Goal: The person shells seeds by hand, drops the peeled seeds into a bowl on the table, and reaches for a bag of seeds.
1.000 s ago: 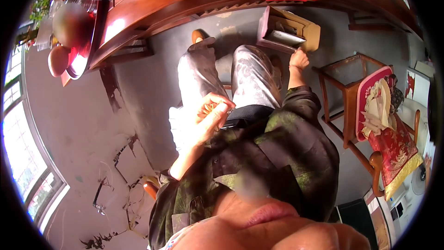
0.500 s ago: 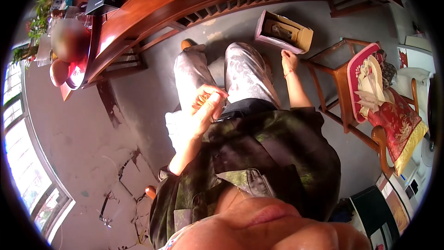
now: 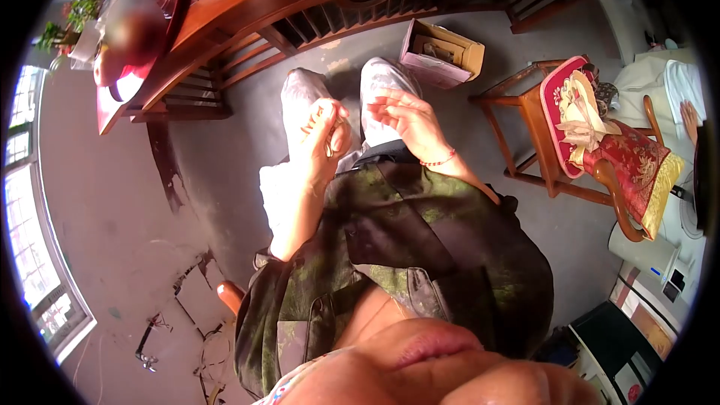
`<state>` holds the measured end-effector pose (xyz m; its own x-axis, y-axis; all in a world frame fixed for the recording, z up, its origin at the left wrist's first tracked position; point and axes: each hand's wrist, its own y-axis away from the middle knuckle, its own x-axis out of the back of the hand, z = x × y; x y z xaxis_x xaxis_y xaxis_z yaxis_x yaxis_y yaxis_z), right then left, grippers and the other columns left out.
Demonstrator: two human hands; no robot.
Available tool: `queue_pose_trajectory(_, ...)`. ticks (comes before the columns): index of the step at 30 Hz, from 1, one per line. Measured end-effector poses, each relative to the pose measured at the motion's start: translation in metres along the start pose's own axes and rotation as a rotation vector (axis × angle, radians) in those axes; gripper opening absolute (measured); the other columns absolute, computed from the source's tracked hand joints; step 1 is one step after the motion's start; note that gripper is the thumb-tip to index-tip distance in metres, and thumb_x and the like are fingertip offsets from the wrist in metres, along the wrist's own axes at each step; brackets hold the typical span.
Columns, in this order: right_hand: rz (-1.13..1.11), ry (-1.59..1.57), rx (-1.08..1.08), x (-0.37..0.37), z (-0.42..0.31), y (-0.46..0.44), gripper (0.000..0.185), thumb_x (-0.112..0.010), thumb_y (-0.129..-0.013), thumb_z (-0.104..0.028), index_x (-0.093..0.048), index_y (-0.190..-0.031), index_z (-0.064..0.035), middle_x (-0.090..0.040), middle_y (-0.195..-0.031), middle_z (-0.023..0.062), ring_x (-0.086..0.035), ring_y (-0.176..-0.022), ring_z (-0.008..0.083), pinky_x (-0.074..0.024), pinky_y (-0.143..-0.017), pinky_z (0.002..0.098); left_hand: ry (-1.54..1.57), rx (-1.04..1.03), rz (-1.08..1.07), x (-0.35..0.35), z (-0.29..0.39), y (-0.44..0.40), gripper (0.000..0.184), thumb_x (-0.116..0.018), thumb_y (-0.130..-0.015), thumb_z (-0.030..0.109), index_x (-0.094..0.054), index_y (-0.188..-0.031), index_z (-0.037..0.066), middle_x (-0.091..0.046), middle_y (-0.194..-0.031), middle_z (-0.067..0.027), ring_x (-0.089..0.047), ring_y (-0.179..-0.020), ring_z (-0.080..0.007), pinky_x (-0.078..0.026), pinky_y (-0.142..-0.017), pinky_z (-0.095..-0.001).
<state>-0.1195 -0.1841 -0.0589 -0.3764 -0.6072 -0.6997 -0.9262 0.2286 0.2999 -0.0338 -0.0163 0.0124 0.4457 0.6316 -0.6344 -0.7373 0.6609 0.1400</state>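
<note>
and the right hand is back from the floor! half a second ago it was down at the near edge of the open pinkish-purple cardboard box; now it is up over the lap, well apart from that box and near the left hand. the left has shifted too, farther forward over the pale patterned trousers, its fingers curled tighter than before. on pose: the left forearm runs forward from the dark green mottled jacket, knuckles up, fist closed around a small gold-coloured item, mostly hidden by the fingers, only a glint showing. the right forearm slants inward, a thin red bracelet at the wrist, fingers pointing toward the left hand, loosely bent and slightly spread; whether anything is pinched there cannot be told. a narrow gap separates the two hands. the box remains open on the grey floor, beyond the knees and to the right, between the dark red-brown wooden table and the brown wooden chair.
</note>
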Motion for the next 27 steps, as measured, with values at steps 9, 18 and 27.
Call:
queue_pose_trajectory(9, -0.1, 0.001, 0.02, -0.038, 0.02, 0.023, 0.027, -0.047, -0.092, 0.001, -0.051, -0.117, 0.0096, -0.06, -0.107, 0.019, -0.063, -0.101, 0.0311, -0.0514, -0.092, 0.0384, -0.001, -0.039, -0.052, 0.001, 0.003, 0.027, 0.022, -0.046, -0.1, 0.021, -0.053, -0.09, 0.003, -0.037, -0.053, 0.0031, -0.025, -0.04, -0.0041, -0.02, -0.039, -0.0201)
queue_pose_trajectory(18, -0.09, 0.007, 0.077, -0.052, 0.013, 0.028, 0.023, -0.048, -0.094, -0.001, -0.052, -0.114, 0.0084, -0.062, -0.103, 0.0184, -0.065, -0.097, 0.029, -0.0538, -0.088, 0.0351, 0.075, -0.062, -0.064, -0.003, 0.004, 0.035, 0.023, -0.043, -0.1, 0.022, -0.052, -0.09, 0.004, -0.036, -0.052, 0.0036, -0.025, -0.04, -0.0042, -0.02, -0.039, -0.02)
queue_pose_trajectory(27, 0.037, 0.154, 0.228, -0.067, -0.013, 0.033, 0.02, -0.058, -0.092, -0.005, -0.061, -0.111, 0.0004, -0.067, -0.101, 0.0126, -0.066, -0.09, 0.0189, -0.0538, -0.083, 0.0292, 0.064, 0.008, -0.053, -0.005, 0.009, 0.027, 0.025, -0.045, -0.1, 0.029, -0.05, -0.087, 0.008, -0.036, -0.052, 0.0036, -0.024, -0.04, -0.005, -0.019, -0.039, -0.0201)
